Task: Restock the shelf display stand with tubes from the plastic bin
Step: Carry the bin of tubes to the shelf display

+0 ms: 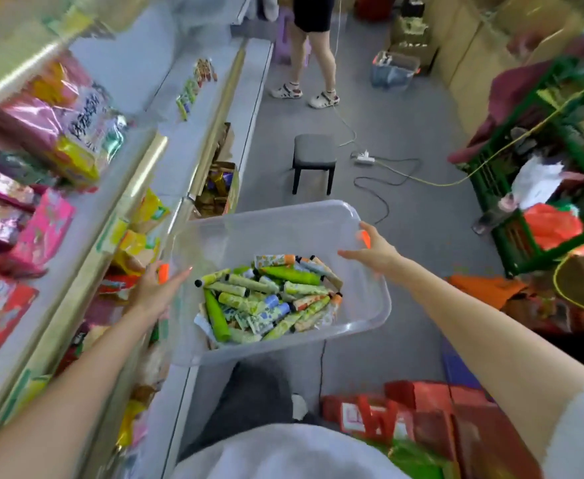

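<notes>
- The left hand (pixel 154 288) grips the left end of the bin (pixel 249 229) beside an orange latch (pixel 162 273), with one finger reaching in over the rim.
- The right hand (pixel 375 252) grips the right end at the other orange latch (pixel 365 238), thumb inside the rim.
- The hands are well apart and carry the clear bin between them, off the floor and tilted.
- The tubes (pixel 266 299), mostly green and floral with dark caps, lie heaped in the near part of the bin.
- A shelf (pixel 152 157) of bright packets runs just left of the bin.
- Beyond the bin a dark stool (pixel 314 150) stands on the grey floor, with a power strip (pixel 365 157) near it.
- A green crate (pixel 560 133) is at the right, and red bags (pixel 404 416) lie below the right arm.
- Another person's legs (pixel 313 46) show at the far end.
</notes>
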{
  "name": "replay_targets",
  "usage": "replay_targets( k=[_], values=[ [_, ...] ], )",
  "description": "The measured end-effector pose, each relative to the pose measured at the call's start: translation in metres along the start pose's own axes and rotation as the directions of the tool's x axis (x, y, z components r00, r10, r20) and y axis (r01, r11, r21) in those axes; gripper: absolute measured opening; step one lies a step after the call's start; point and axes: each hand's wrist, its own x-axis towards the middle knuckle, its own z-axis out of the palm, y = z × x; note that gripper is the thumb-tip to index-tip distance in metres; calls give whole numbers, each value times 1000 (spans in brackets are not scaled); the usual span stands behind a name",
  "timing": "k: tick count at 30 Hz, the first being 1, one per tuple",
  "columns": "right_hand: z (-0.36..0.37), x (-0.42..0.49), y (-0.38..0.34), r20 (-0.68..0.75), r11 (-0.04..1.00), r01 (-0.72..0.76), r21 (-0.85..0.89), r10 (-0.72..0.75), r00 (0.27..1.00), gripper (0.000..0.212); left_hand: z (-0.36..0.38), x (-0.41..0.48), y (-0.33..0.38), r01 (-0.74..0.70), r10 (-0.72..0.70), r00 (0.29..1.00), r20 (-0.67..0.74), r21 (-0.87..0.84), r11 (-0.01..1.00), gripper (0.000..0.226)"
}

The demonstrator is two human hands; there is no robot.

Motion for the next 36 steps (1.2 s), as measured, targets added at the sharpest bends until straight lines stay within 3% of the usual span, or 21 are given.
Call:
replay_targets(
  k=[2, 5, 11, 15, 21, 28, 32, 36],
  values=[
    [-21, 49, -23, -4, 1000, 16, 8, -16, 1000, 91, 13, 45, 33, 0, 0, 1000, -18, -6, 1000, 79],
    [-39, 119, -45, -31, 1000, 15, -6, -15, 999, 88, 38, 117, 81, 21, -18, 998, -52, 56, 998, 58],
    [-72, 264, -79, -70, 996, -86, 40, 88, 994, 88, 97, 269, 179, 57, -61, 997, 41, 87, 995, 30],
    [-107, 352, -124, -95, 992, -127, 26, 129, 987, 86, 124, 363, 247, 80, -86, 988, 126, 58, 995, 49],
    [-163, 473, -176, -118, 991, -131, 15, 132, 984, 87, 160, 463, 329, 94, -100, 981, 165, 43, 995, 52],
    [-215, 675, -247, 9, 993, -13, -121, 14, 1000, 85, 215, 584, 379, 266, -263, 964, 38, -137, 954, 60],
    [-236, 788, -288, 143, 956, 66, -287, -25, 989, 85, 251, 630, 403, 361, -387, 920, -62, -251, 898, 51],
    [-253, 882, -339, 235, 908, 129, -399, -35, 971, 89, 280, 657, 432, 352, -472, 860, -194, -444, 824, 41]
  ],
)
